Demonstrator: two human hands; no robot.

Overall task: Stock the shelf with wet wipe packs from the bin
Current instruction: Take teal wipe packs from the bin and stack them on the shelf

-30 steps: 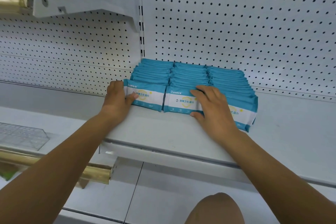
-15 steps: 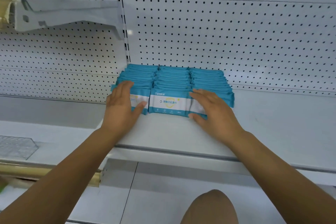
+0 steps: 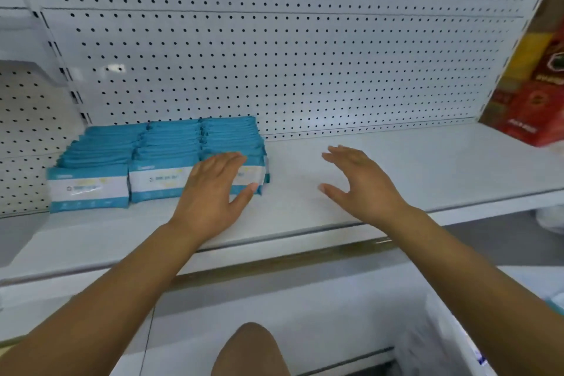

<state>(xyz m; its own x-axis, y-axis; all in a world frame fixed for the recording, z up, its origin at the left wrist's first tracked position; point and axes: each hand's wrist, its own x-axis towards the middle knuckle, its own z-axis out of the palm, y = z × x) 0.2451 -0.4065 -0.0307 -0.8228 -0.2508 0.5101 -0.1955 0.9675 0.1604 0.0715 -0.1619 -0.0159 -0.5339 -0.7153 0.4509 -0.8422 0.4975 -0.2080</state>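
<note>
Three rows of blue and white wet wipe packs (image 3: 122, 162) stand upright on the white shelf (image 3: 396, 168), pushed to its left side against the pegboard. My left hand (image 3: 213, 192) lies flat with straight fingers against the front pack of the right row. Spread and holding nothing, my right hand (image 3: 360, 183) hovers over the bare shelf to the right of the packs. A white bin (image 3: 442, 345) shows at the bottom right corner, its contents mostly out of view.
A red and yellow box (image 3: 537, 85) stands at the shelf's far right end. A perforated white back panel (image 3: 274, 55) rises behind the shelf. A lower shelf (image 3: 274, 299) runs beneath. My knee (image 3: 250, 351) shows at the bottom centre.
The view has swung right. My left hand moved from the left row to the right row's front. My right hand lifted off the packs and now hovers over the shelf beside them.
</note>
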